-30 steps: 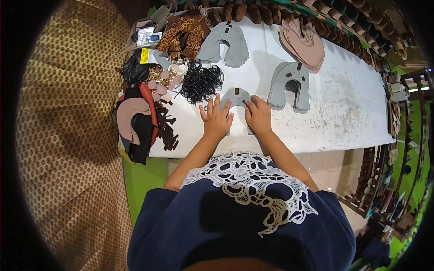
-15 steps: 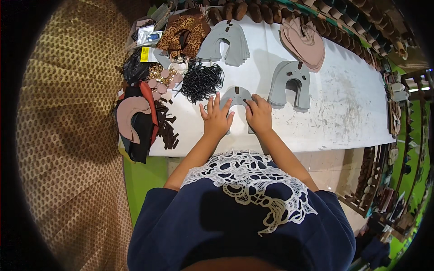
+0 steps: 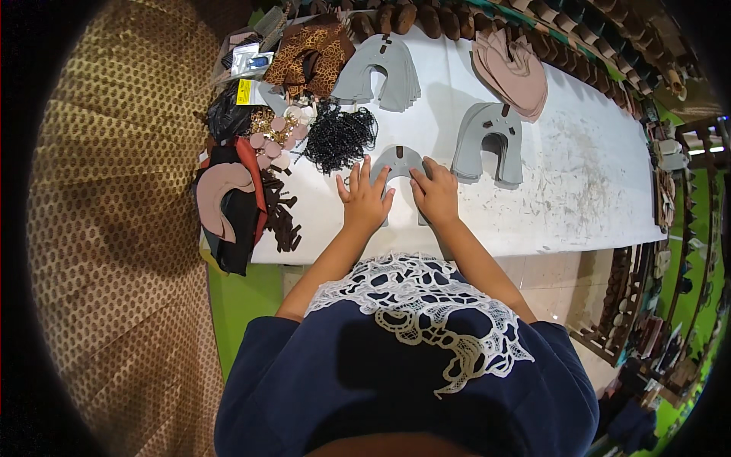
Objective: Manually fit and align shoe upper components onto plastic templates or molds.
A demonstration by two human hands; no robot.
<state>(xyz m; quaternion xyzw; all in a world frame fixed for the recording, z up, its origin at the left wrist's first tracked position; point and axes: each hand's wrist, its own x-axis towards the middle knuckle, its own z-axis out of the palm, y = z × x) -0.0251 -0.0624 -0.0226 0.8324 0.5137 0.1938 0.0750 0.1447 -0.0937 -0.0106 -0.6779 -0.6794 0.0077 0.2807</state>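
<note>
A grey U-shaped shoe upper [image 3: 403, 165] lies flat on the white table before me, its curve pointing away. A small dark brown tab [image 3: 400, 151] sits at the top of that curve. My left hand [image 3: 364, 202] is spread, fingers extended over the piece's left side. On its right side rests my right hand [image 3: 436, 196], palm down with fingers stretched out. Whatever lies under the right fingertips is hidden. Left of my left hand is a heap of black beaded cord [image 3: 339, 135]. A stack of grey uppers [image 3: 468, 145] stands just beyond my right hand.
Another grey stack [image 3: 392, 80] and pink cut pieces [image 3: 510, 76] lie farther back on the white table [image 3: 579, 175]. Leopard-print material [image 3: 314, 57], pink discs [image 3: 272, 148], dark brown strips [image 3: 283, 221] and a pink curved piece [image 3: 221, 190] crowd the left. Brown shoe lasts [image 3: 430, 23] line the far edge.
A small dark bit near my right fingertips no longer shows; those fingers have shifted slightly over that spot. My left hand has stayed nearly still.
</note>
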